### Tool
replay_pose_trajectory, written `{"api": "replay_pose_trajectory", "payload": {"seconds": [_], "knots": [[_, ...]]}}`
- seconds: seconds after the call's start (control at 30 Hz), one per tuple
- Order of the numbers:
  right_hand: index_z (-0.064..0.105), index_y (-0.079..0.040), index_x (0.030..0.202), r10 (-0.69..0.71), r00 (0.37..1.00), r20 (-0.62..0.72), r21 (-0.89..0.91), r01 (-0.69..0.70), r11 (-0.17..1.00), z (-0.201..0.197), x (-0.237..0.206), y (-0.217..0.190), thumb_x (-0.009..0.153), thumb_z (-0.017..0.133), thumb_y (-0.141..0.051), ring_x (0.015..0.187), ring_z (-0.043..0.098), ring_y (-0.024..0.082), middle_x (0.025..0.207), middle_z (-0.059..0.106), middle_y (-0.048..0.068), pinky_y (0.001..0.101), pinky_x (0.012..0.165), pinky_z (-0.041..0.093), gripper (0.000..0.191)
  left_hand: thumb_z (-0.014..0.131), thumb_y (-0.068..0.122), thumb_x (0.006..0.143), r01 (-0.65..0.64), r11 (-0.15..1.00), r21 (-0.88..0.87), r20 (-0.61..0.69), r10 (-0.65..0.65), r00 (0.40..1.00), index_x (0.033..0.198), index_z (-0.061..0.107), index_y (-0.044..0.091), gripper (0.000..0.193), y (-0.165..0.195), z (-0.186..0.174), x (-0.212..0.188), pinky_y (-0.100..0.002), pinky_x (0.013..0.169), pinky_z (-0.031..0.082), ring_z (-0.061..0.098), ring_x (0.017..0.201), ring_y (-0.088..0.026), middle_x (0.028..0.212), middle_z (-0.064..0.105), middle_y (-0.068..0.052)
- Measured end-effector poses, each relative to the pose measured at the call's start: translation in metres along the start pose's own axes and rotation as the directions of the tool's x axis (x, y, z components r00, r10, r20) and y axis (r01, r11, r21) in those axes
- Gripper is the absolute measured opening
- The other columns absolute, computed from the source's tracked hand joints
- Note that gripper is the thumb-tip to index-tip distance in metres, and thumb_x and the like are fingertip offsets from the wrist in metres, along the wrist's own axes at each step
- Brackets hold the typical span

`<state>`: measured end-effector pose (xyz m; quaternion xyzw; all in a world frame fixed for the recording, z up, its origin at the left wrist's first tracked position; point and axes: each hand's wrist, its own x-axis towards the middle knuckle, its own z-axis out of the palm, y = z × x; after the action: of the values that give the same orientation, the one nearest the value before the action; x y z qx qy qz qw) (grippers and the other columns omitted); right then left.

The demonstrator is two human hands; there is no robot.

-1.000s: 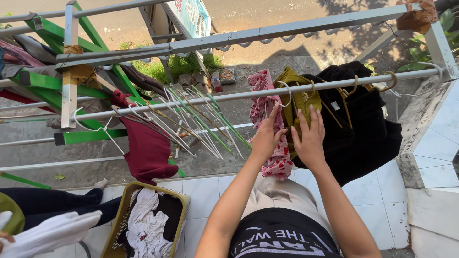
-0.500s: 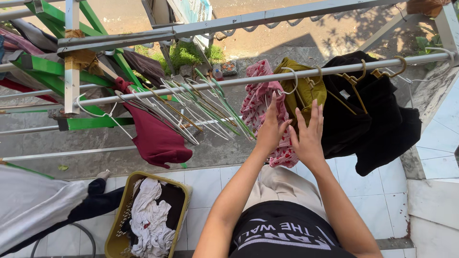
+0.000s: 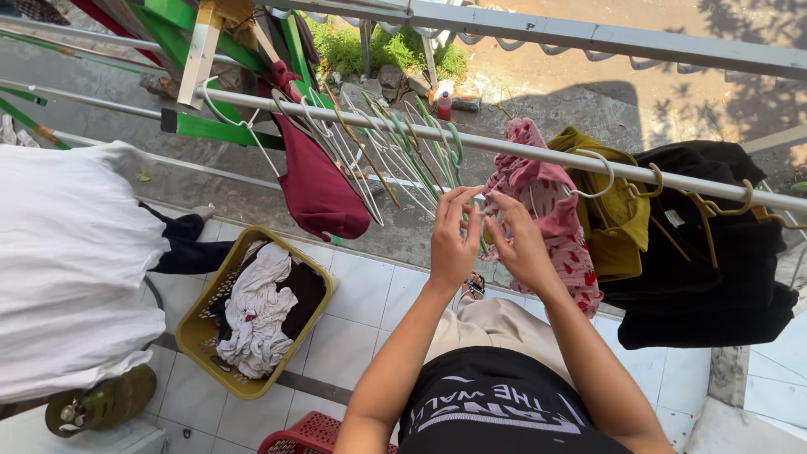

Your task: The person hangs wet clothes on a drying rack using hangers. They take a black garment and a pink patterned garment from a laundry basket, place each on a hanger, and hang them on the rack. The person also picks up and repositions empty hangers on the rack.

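Observation:
My left hand [image 3: 455, 236] and my right hand [image 3: 519, 242] are raised side by side at a metal rail [image 3: 353, 119]. Both sets of fingers pinch the left edge of a pink patterned garment [image 3: 551, 212] that hangs from the rail. Right of it hang a mustard-yellow garment [image 3: 620, 220] and a black garment [image 3: 721, 252] on hangers. Left of my hands a bunch of several empty wire hangers [image 3: 395, 151] hangs on the same rail, and further left a maroon garment [image 3: 319, 189].
A yellow laundry basket [image 3: 195, 329] with white and dark clothes stands on the tiled floor at lower left. A large white cloth [image 3: 71, 261] fills the left edge. A red basket rim [image 3: 307, 435] shows at the bottom. Green rack bars [image 3: 223, 130] cross the upper left.
My hands have moved left from the mustard-yellow garment to the pink patterned one. The view has swung right and down, bringing the basket and white cloth closer.

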<state>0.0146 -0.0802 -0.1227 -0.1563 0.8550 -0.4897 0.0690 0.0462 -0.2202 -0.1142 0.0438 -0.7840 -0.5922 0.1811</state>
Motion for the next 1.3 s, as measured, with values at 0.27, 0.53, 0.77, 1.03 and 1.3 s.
{"api": "replay_pose_trajectory", "payload": {"seconds": [0.27, 0.53, 0.77, 1.03, 1.3], "knots": [[0.038, -0.004, 0.155, -0.033, 0.991, 0.132, 0.116, 0.018, 0.993, 0.022, 0.019, 0.011, 0.104, 0.058, -0.017, 0.126, 0.062, 0.030, 0.140, 0.059, 0.020, 0.0411, 0.102, 0.050, 0.057, 0.058, 0.010, 0.104, 0.134, 0.991, 0.000, -0.111, -0.133, 0.985, 0.133, 0.064, 0.011, 0.030, -0.011, -0.004, -0.006, -0.029, 0.075, 0.058, 0.068, 0.095, -0.015, 0.134, 0.055, -0.010], [0.050, -0.007, 0.149, 0.031, 0.997, 0.074, 0.022, -0.033, 0.999, 0.033, 0.019, 0.013, 0.102, 0.058, -0.009, 0.092, 0.065, 0.024, 0.108, 0.059, 0.015, 0.0345, 0.079, 0.055, 0.048, 0.062, 0.012, 0.102, 0.189, 0.980, -0.067, 0.003, -0.189, 0.982, 0.135, 0.060, 0.011, 0.033, -0.026, -0.006, -0.010, -0.028, 0.075, 0.059, 0.067, 0.095, -0.014, 0.136, 0.052, -0.009], [0.056, -0.003, 0.139, 0.033, 0.992, -0.120, 0.023, -0.031, 0.999, 0.057, 0.012, 0.005, 0.104, 0.057, -0.012, 0.088, 0.064, 0.023, 0.111, 0.058, 0.014, 0.0340, 0.076, 0.055, 0.037, 0.063, 0.012, 0.099, 0.165, 0.986, -0.006, 0.187, -0.161, 0.969, 0.139, 0.058, 0.012, 0.040, -0.044, -0.033, -0.016, -0.032, 0.080, 0.057, 0.067, 0.095, -0.016, 0.145, 0.048, -0.009], [0.063, 0.001, 0.132, -0.004, 0.909, -0.417, -0.128, -0.054, 0.990, 0.066, 0.004, -0.020, 0.110, 0.058, -0.011, 0.091, 0.060, 0.026, 0.102, 0.056, 0.014, 0.0370, 0.083, 0.049, 0.026, 0.061, 0.017, 0.102, 0.193, 0.981, -0.005, 0.289, -0.184, 0.940, 0.136, 0.061, 0.012, 0.035, -0.060, -0.097, -0.012, -0.032, 0.085, 0.055, 0.067, 0.099, -0.016, 0.141, 0.055, -0.008], [0.069, 0.000, 0.127, 0.070, 0.776, -0.627, -0.154, -0.211, 0.965, 0.056, -0.039, -0.048, 0.109, 0.064, -0.011, 0.084, 0.058, 0.020, 0.102, 0.058, 0.011, 0.0339, 0.076, 0.048, 0.022, 0.059, 0.017, 0.104, 0.163, 0.986, -0.022, 0.298, -0.149, 0.943, 0.127, 0.068, 0.010, 0.025, -0.060, -0.143, 0.014, -0.029, 0.079, 0.057, 0.069, 0.096, -0.014, 0.127, 0.067, -0.007]]}}
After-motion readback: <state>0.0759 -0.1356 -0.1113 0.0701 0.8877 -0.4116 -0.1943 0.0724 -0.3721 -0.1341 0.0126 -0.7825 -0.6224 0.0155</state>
